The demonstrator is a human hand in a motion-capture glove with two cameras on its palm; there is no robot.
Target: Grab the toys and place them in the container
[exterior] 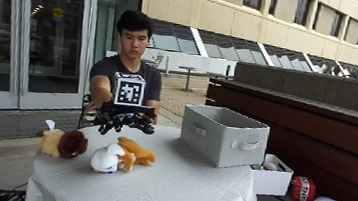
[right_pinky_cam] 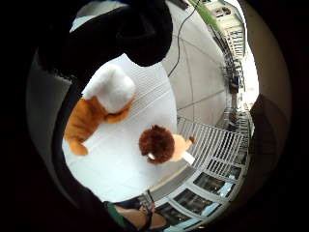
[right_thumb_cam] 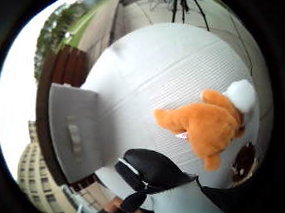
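Orange and white toy (exterior: 120, 156): lies on the counter (exterior: 176, 190), centre-left of the outside frame, below the gloved right hand (exterior: 123, 120) and apart from it. White end toward the camera, orange end toward the grey container.

Brown maned toy (exterior: 62, 142): lies just beside the orange and white toy, at the left of the frame, near the counter's edge.

Black and white toy (right_thumb_cam: 149, 173): shows close to the palm in the thumb side view; whether the fingers (exterior: 106, 123) grip it cannot be told.

Grey container (exterior: 223, 135): a cloth box with handles, stands on the counter right of centre, well apart from the toys. Its open top shows nothing inside.

Right hand: hovers above the counter, palm down, arm stretched forward from the seated person. Fingers hang down, loosely curled and apart, over the orange and white toy.

White box (exterior: 271, 179): lower right, beyond the counter's edge, holds small items too small to tell.
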